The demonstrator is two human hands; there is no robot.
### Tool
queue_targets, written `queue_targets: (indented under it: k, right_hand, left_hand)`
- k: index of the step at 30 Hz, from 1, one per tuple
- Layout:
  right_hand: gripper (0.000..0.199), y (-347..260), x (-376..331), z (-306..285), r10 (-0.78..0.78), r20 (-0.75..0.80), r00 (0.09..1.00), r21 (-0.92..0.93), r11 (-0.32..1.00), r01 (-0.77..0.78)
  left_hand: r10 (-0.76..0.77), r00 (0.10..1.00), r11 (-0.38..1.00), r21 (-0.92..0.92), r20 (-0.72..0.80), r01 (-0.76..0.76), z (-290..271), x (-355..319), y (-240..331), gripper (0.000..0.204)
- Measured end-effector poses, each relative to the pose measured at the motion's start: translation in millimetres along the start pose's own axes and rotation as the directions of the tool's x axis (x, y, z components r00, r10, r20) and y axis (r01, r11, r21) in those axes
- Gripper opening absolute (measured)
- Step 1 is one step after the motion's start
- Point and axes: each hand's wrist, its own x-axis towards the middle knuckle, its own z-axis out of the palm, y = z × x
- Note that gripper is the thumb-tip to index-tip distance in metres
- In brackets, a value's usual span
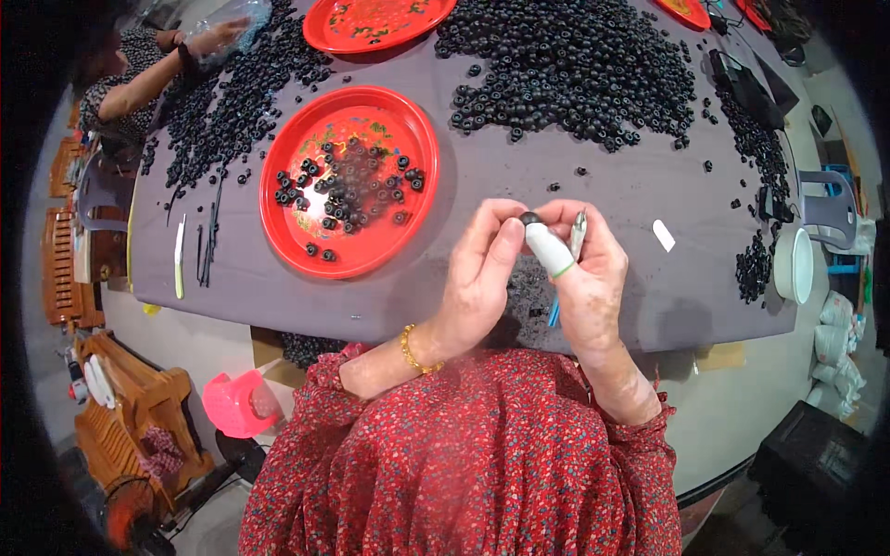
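Note:
My left hand (484, 269) is closed, its thumb and fingertips pinching a small, round black part (529, 219). Close against it is my right hand (593, 278), with a white finger cover (551, 248) edged in green on the thumb, which presses by the black part. A slim tool with a pointed metal end (578, 226) sits in the right hand's grip; its blue handle (554, 312) sticks out below the palm. The tool's exact kind is hidden by the fingers. To the left, a red tray (348, 264) holds many black ring-shaped parts (348, 190).
Large heaps of black parts (575, 74) cover the far table. Slim knives (179, 259) and black sticks (209, 232) lie left; a white blade-shaped piece (663, 235) lies right. A white bowl (794, 266) stands at the right edge. Another person's hand (221, 35) holds a clear bag.

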Motion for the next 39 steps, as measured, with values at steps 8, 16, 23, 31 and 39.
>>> queue_targets:
  k: [8, 16, 23, 31, 39]
  right_hand:
    - [0.016, 9, 0, -7, -0.147, 0.100, 0.984, -0.320, 0.932, 0.172]
    - [0.016, -3, 9, -11, -0.061, 0.200, 0.978, -0.317, 0.940, 0.124]
    - [0.017, 12, 8, -10, -0.389, 0.218, 0.895, -0.614, 0.658, 0.436]
    - [0.035, 8, 10, -4, -0.522, 0.332, 0.786, -0.706, 0.415, 0.574]
    - [0.035, 7, 10, -4, -0.505, 0.346, 0.791, -0.721, 0.396, 0.568]
  left_hand:
    - [-0.100, 0.995, 0.992, -0.079, 0.026, 0.102, -7, -1, -4, 0.026]
    - [-0.217, 0.968, 0.883, -0.398, 0.127, 0.250, -12, 1, -2, 0.025]
    - [-0.235, 0.962, 0.826, -0.494, 0.138, 0.273, -13, 1, 0, 0.025]
    - [-0.233, 0.964, 0.829, -0.493, 0.126, 0.265, -17, -2, -6, 0.029]
    - [-0.254, 0.960, 0.830, -0.483, 0.116, 0.278, -15, -4, -5, 0.030]
